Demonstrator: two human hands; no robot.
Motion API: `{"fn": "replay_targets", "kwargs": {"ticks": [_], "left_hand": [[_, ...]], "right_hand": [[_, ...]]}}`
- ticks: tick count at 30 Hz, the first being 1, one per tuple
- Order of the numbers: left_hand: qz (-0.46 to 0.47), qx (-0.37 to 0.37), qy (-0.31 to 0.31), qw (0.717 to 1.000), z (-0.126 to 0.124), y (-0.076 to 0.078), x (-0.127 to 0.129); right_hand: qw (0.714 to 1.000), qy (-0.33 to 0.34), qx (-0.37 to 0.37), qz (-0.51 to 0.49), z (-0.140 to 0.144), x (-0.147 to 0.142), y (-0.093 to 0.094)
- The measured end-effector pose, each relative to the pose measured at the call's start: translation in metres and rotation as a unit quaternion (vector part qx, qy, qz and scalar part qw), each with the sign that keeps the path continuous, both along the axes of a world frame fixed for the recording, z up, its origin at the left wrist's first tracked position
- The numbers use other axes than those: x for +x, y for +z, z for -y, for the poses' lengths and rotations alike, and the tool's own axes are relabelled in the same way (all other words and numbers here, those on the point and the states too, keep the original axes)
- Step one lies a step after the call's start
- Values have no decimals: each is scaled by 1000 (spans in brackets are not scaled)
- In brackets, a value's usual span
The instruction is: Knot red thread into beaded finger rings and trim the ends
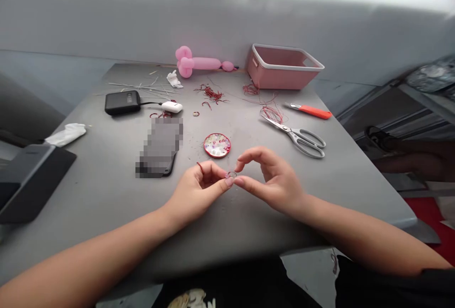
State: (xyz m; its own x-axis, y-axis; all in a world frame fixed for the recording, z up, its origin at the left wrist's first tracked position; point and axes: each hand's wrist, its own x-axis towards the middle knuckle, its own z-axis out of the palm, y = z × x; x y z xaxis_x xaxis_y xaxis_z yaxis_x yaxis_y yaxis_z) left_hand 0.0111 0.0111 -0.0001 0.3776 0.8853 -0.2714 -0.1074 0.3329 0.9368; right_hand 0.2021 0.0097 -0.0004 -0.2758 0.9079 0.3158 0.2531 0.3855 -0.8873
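Observation:
Both hands meet low over the grey table [106,189], near its front edge. My left hand [199,189] and my right hand [270,177] pinch a small wire ring [231,175] between their fingertips. A short piece of red wire [200,166] curls over my left index finger. Just beyond the hands lies a small round red lid [217,145] holding several pale beads.
Scissors [298,137] and an orange utility knife [310,111] lie right of centre. A pink basket [282,66] and a pink balloon [199,63] stand at the back. Red wire scraps [211,93], a phone [159,147], a black power bank [122,102], a laptop-like case [28,180] lie left.

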Motion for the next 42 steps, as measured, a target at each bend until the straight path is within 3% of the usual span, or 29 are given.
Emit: {"fn": "replay_targets", "kwargs": {"ticks": [4,13,20,27,34,42], "left_hand": [[-7,11,-3,1000,0,-3,0],[-54,89,-122,987,-19,-13,-8],[-94,126,-67,985,-15,-26,-1],[-77,159,-79,981,-13,-16,-4],[-92,187,-78,975,-14,-18,-3],[-69,202,-89,973,-13,-18,-5]], "right_hand": [[1000,-1,4,19,2,1,-3],[995,13,-21,100,-4,6,-4],[998,27,-11,60,-7,8,-10],[999,18,-4,50,-8,9,-14],[995,37,59,71,-3,5,-11],[980,19,185,66,0,-3,-6]]}}
